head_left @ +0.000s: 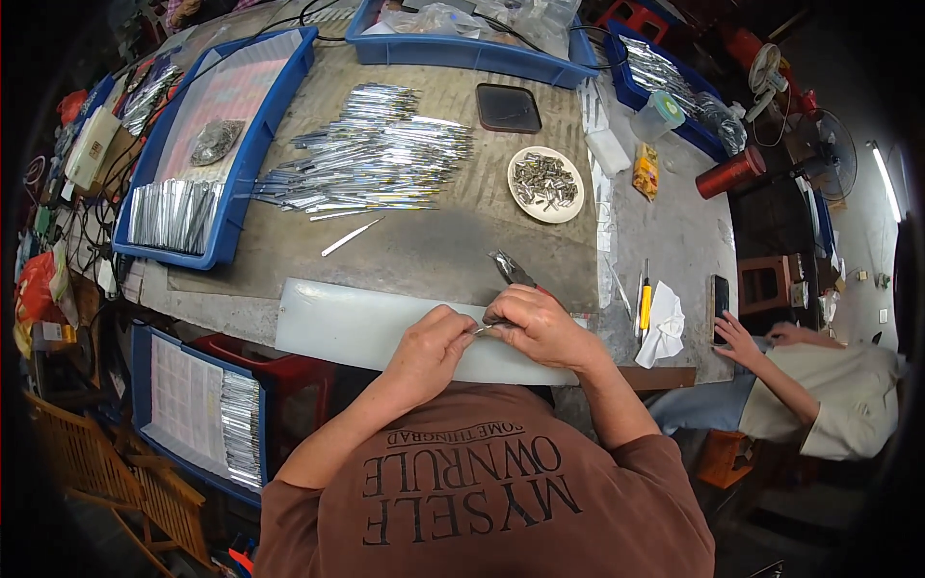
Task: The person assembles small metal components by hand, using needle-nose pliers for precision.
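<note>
My left hand (429, 349) and my right hand (540, 328) meet over a pale flat board (332, 313) at the table's near edge. Both are closed, fingertips pinching a small thin metal piece (484, 328) that the fingers mostly cover. Pliers (509, 267) with a red handle poke out just beyond my right hand; whether that hand also grips them or they lie behind it, I cannot tell. Farther off is a large pile of slim silvery metal strips (381, 154), with one loose strip (352, 237) nearer me. A cream plate (545, 214) of small metal parts stands right of the pile.
Blue trays (224, 241) hold strips on the left, and another tray (462, 60) holds plastic bags at the back. A yellow-handled screwdriver (646, 303), crumpled tissue (665, 328) and phone (720, 306) lie to the right. Another person's hand (737, 339) rests by the phone.
</note>
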A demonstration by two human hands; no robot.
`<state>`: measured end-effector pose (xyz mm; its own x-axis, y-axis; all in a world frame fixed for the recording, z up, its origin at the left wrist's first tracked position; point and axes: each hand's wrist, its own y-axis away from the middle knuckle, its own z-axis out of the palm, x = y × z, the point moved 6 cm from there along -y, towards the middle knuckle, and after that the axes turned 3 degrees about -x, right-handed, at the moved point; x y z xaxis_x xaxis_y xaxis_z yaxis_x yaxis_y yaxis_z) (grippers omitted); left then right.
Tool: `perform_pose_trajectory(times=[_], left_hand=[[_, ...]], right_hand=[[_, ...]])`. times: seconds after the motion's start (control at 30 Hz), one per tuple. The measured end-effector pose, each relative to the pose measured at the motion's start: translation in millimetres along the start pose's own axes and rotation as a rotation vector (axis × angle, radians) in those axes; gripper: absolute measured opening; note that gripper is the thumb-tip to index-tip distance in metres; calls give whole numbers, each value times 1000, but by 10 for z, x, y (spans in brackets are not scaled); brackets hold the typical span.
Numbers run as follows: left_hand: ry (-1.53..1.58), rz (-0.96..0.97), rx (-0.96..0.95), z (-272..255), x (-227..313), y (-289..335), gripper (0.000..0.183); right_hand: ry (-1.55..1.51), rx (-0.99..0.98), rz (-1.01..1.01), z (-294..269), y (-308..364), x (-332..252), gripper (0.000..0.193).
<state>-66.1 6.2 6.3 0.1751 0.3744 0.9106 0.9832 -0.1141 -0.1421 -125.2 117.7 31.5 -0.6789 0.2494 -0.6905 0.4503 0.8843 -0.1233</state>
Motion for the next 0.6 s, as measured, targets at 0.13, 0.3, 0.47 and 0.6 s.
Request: perform_pose_trajectory(times=[0.13, 0.3, 0.47, 0.6], left_hand=[[30, -23, -8, -8, 5, -19, 9], [104, -52, -11, -30, -6, -11, 7], [-5, 57, 19, -15, 96, -62, 6], [18, 36, -81, -5, 12, 10, 6]], right_hand=[[-60, 39, 3, -28, 12, 17, 16], [-44, 78, -10, -45, 10, -49, 13], [-102, 175, -39, 15, 84, 43, 15], [-102, 250, -66, 112, 97, 60, 17]])
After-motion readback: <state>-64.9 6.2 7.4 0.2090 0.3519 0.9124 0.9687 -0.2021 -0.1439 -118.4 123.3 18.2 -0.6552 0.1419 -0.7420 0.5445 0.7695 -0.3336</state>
